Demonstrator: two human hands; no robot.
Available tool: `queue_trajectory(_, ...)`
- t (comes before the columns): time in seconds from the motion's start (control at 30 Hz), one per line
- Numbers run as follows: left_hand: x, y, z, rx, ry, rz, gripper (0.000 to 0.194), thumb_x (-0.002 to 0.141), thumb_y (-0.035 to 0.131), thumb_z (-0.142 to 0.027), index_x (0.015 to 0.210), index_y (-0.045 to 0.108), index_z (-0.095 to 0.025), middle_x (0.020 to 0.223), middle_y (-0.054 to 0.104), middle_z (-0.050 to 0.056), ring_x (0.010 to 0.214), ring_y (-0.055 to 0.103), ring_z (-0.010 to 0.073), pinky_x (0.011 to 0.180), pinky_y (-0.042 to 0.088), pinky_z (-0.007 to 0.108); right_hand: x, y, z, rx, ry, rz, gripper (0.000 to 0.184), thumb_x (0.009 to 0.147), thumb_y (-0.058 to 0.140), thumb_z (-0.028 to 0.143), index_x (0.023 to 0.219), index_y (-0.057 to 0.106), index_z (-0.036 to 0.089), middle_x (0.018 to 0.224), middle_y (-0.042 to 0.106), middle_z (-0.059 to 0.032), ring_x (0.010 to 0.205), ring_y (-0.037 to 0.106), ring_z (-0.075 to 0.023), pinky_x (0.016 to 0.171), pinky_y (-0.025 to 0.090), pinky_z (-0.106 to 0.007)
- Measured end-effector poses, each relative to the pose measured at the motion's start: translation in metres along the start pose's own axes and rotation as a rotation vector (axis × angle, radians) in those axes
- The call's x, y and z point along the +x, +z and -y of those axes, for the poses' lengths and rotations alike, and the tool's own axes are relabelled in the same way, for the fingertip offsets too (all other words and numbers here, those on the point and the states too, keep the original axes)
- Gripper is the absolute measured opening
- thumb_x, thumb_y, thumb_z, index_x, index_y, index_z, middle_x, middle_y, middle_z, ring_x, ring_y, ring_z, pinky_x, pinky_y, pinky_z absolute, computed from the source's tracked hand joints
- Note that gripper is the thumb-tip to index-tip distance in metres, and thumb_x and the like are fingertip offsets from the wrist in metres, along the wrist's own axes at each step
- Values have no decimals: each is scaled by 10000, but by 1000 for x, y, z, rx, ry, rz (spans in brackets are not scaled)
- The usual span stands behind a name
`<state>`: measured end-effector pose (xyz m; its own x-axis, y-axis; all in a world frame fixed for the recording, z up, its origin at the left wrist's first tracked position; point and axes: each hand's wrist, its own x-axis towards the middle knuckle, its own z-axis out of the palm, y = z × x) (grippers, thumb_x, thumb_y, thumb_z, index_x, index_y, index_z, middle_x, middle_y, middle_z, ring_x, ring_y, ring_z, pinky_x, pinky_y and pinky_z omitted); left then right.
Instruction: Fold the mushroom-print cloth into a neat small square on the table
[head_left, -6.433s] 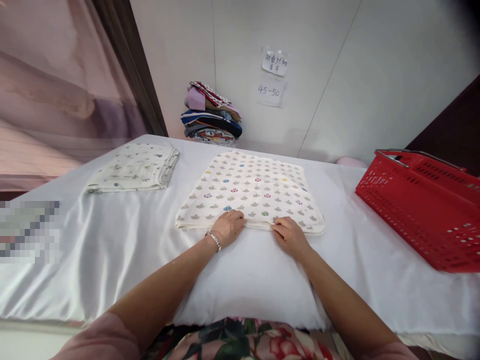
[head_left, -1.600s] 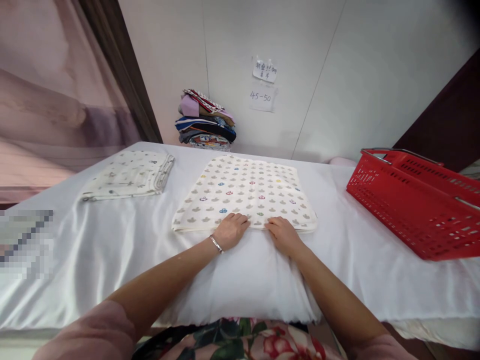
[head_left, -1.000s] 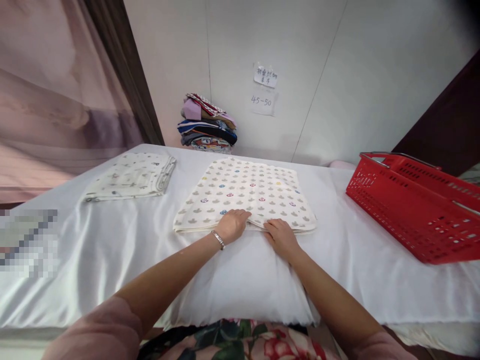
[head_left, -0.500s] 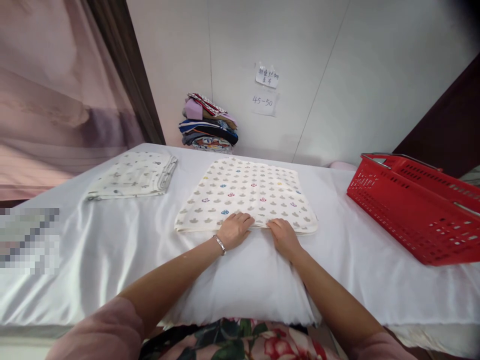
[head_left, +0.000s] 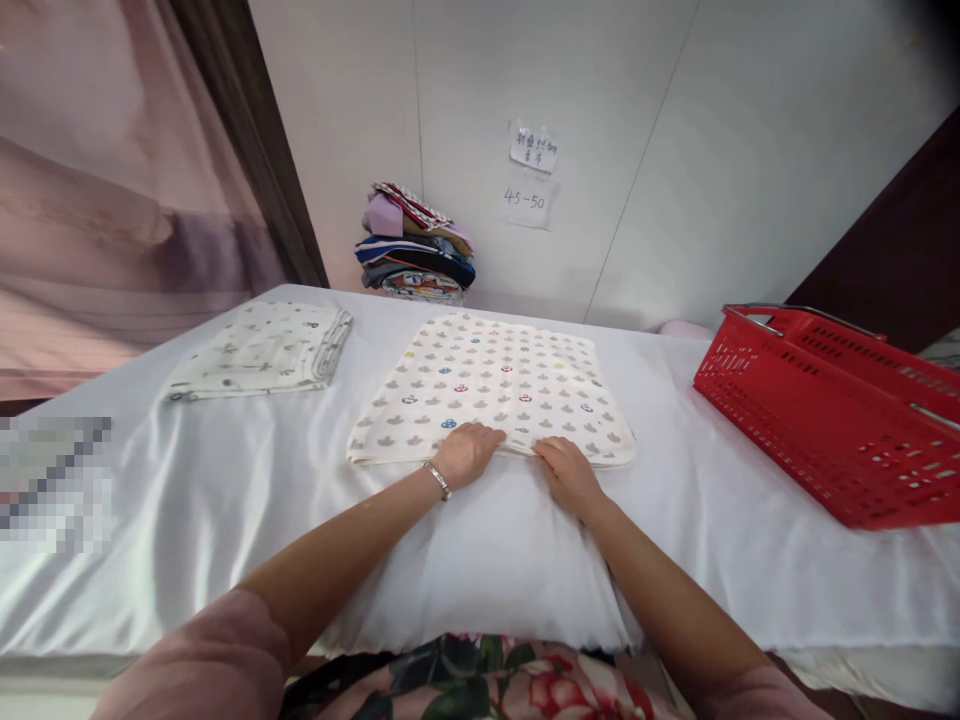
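A white cloth (head_left: 480,375) printed with grey shapes and small coloured motifs lies folded and flat in front of me. My left hand (head_left: 469,455), a bracelet on its wrist, grips the cloth's near edge just left of its middle, fingers on top and curled. A short gap to the right, my right hand (head_left: 568,478) pinches the same edge between fingertips and thumb. Both thumbs are mostly hidden. The near edge shows more than one layer between the hands.
The white satin-like tablecloth (head_left: 247,520) covers the table. Another folded printed cloth (head_left: 262,350) lies at the left. At the right stands a red perforated basket (head_left: 825,420) with metal handles. Stacked fabrics (head_left: 416,250) sit against the back wall, near taped paper signs (head_left: 529,175).
My left hand's fingers have curled in more at the cloth's near edge. My right hand and the cloth look nearly unchanged.
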<state>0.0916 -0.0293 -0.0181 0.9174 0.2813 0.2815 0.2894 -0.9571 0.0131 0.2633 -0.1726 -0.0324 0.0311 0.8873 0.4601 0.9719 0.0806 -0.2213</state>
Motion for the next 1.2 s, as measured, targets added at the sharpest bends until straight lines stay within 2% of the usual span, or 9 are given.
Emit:
queue_trajectory(0.17, 2, -1, 2, -92, -1, -26, 204, 892, 393, -222, 961, 582, -188, 893, 631, 39, 866, 565, 167, 745, 414, 286, 0, 0, -4, 70, -4, -7, 235, 867, 421, 135, 1034, 577, 188, 981, 592, -68, 915, 522, -179, 799, 427, -315)
queue_trajectory(0.33, 4, -2, 4, -111, 12, -55, 210, 888, 404, -209, 999, 581, -188, 943, 607, 39, 871, 555, 157, 738, 415, 275, 0, -1, -7, 138, -23, 1, 268, 874, 390, 132, 1053, 575, 207, 974, 592, -68, 896, 524, -189, 783, 436, -339)
queue_trajectory(0.53, 8, -1, 7, 62, 58, -87, 230, 856, 410, -113, 986, 582, -191, 900, 593, 48, 796, 532, 170, 706, 389, 303, 2, -4, -3, 10, -38, -39, 308, 852, 388, 89, 1092, 559, 178, 991, 578, -89, 899, 493, -207, 774, 412, -341)
queue_trajectory(0.67, 5, 4, 7, 114, 106, -120, 211, 865, 397, -113, 982, 560, -176, 864, 590, 49, 769, 517, 171, 700, 378, 305, 4, -2, -2, -96, -40, -1, 310, 830, 399, 56, 1057, 583, 158, 965, 585, -90, 873, 469, -204, 751, 390, -325)
queue_trajectory(0.87, 0, 8, 4, 143, 161, -105, 181, 870, 380, -103, 830, 545, -164, 775, 560, 39, 704, 497, 159, 656, 365, 293, 3, 5, -4, -138, -49, 85, 284, 825, 441, 61, 1025, 608, 174, 961, 582, -75, 861, 448, -186, 749, 363, -296)
queue_trajectory(1.2, -5, 5, -3, 97, 144, -69, 171, 844, 399, -85, 832, 549, -165, 876, 569, 53, 776, 495, 169, 682, 363, 305, 3, 0, 1, -160, -20, 138, 256, 874, 410, 119, 1005, 615, 200, 952, 564, -66, 867, 443, -176, 744, 336, -281)
